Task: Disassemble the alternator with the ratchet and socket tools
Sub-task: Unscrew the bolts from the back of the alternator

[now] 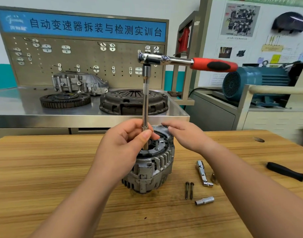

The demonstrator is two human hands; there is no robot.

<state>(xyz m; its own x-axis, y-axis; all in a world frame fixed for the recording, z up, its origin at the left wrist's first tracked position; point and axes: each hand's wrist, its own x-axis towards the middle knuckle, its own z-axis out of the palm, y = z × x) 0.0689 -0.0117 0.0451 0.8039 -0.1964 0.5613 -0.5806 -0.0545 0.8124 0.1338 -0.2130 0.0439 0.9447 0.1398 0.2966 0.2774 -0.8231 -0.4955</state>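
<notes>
A person's left hand (128, 140) is pinching the lower end of a long extension bar (145, 100) between thumb and curled fingers, holding it upright over the alternator (152, 169). The alternator is standing on end at the middle of the wooden desk (44, 169). The right hand (185, 134) is hovering with fingers loose and nothing in its grasp, just over the housing's far rim. The red-handled ratchet (190, 61) is riding on top of the bar, its handle jutting to the right with nobody gripping it.

The step appears to be seating the tool on another through-bolt. To do it well, the left hand should be keeping the bar plumb and pressing down. The right hand should be moving up to the handle and pulling in short, level strokes, so the socket is not camming off the head.

Two long bolts (189, 189) are lying side by side on the desk to the right of the alternator. Near them are lying a loose socket (204, 201) and a jointed adapter (203, 174).

The bar's tip is hiding behind the left thumb, so whether it is sitting on a fastener cannot be told. Nor is it clear whether the right fingertips are touching the housing. A black-handled screwdriver (284, 171) is running off the right edge.
</notes>
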